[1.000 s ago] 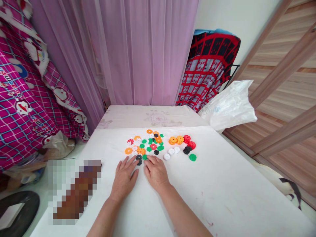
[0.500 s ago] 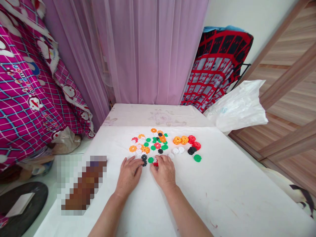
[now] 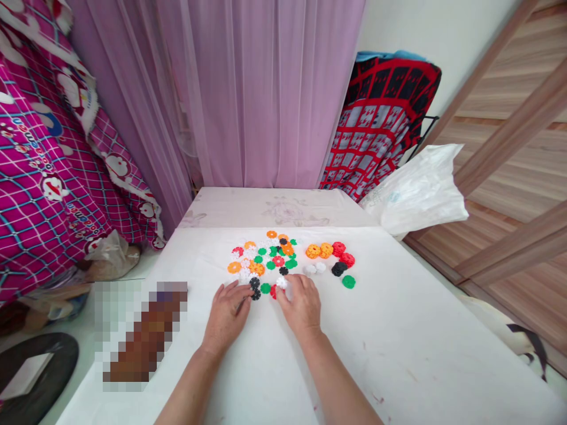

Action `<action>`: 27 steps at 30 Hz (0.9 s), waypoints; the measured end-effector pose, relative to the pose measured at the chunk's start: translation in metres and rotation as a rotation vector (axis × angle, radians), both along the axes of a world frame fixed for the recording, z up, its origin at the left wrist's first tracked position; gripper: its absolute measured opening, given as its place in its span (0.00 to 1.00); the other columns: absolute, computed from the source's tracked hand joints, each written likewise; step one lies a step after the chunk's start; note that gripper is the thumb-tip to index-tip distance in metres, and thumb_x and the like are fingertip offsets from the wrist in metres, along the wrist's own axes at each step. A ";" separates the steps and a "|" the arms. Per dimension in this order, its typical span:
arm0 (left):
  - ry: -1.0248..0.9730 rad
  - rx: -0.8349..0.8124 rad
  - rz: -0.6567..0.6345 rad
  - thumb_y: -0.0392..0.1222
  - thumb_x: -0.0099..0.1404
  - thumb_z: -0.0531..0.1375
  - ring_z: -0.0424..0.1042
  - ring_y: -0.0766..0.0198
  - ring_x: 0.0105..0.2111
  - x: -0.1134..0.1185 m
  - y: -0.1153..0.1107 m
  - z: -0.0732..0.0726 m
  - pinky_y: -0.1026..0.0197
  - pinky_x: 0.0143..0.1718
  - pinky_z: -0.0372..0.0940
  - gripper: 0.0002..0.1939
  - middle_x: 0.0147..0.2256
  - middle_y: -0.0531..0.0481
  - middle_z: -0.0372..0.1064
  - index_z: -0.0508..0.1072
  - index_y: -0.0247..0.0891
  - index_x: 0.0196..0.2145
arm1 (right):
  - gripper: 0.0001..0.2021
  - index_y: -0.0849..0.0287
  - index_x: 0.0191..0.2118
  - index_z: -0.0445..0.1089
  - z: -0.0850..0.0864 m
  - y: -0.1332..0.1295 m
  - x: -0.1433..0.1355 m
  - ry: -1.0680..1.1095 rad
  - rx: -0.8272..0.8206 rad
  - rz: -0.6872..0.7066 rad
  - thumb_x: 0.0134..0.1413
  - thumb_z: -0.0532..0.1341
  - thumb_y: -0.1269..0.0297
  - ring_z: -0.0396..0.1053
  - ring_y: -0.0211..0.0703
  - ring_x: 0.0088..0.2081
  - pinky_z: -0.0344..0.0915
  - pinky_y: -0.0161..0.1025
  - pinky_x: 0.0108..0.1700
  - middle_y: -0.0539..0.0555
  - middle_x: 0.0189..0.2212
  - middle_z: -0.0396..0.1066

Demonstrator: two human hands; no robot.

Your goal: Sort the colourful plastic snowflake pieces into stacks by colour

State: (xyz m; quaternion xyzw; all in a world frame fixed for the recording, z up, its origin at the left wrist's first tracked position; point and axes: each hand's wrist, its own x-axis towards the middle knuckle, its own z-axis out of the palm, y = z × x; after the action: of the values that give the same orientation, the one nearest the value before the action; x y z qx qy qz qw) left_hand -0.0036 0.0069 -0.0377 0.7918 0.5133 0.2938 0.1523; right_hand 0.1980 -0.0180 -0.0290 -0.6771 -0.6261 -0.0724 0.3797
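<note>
Several small plastic snowflake discs in orange, red, green, white and black are spread over the white-covered table (image 3: 390, 354). My right hand (image 3: 303, 301) has a white snowflake disc (image 3: 281, 283) between thumb and index finger. Just beneath it lies a red snowflake disc (image 3: 273, 293), partly hidden by the fingers. My left hand (image 3: 228, 310) rests on the table with its fingers stretched out, fingertips at a pair of black snowflake discs (image 3: 255, 289). A green snowflake disc (image 3: 265, 288) lies between the hands.
Sorted by colour at the right are orange discs (image 3: 319, 251), red discs (image 3: 343, 254), black discs (image 3: 339, 269), white discs (image 3: 314, 268) and a green disc (image 3: 349, 281). A white plastic bag (image 3: 419, 192) sits at the table's far right edge. A blurred-out patch (image 3: 148, 333) covers the left side.
My right hand has lifted slightly and shifted right, and a white disc now shows in its fingertips. The left hand stays by the black discs. The whole view has shifted a little.
</note>
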 end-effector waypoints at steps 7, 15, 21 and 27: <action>-0.030 0.017 0.028 0.43 0.65 0.53 0.70 0.52 0.53 0.000 0.002 -0.002 0.36 0.59 0.57 0.14 0.46 0.50 0.77 0.78 0.48 0.39 | 0.15 0.56 0.38 0.72 -0.012 0.002 0.056 0.220 0.007 -0.220 0.51 0.57 0.52 0.66 0.44 0.34 0.63 0.41 0.38 0.54 0.34 0.71; -0.098 0.042 0.066 0.46 0.66 0.52 0.72 0.53 0.52 -0.003 0.005 -0.010 0.39 0.58 0.60 0.14 0.45 0.49 0.77 0.78 0.47 0.39 | 0.12 0.56 0.36 0.72 -0.017 0.007 0.046 0.170 -0.008 -0.174 0.52 0.57 0.56 0.66 0.45 0.37 0.62 0.41 0.40 0.54 0.34 0.71; -0.124 0.064 0.058 0.47 0.66 0.52 0.72 0.53 0.51 -0.004 0.007 -0.012 0.41 0.57 0.61 0.15 0.44 0.49 0.78 0.78 0.47 0.38 | 0.13 0.57 0.38 0.72 -0.019 0.008 0.048 0.144 -0.039 -0.175 0.53 0.56 0.56 0.67 0.46 0.38 0.62 0.41 0.42 0.55 0.34 0.72; -0.183 0.062 0.156 0.45 0.66 0.51 0.73 0.55 0.49 -0.011 0.013 -0.016 0.44 0.56 0.64 0.15 0.42 0.48 0.78 0.78 0.45 0.39 | 0.12 0.58 0.39 0.72 -0.015 0.004 0.045 0.093 0.047 -0.142 0.56 0.55 0.58 0.66 0.45 0.38 0.62 0.42 0.43 0.54 0.33 0.71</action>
State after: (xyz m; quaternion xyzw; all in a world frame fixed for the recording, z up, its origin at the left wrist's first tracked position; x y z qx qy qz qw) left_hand -0.0147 0.0194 -0.0532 0.7236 0.5482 0.3914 0.1506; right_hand 0.2431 -0.0141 -0.0444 -0.7132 -0.5565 -0.0821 0.4182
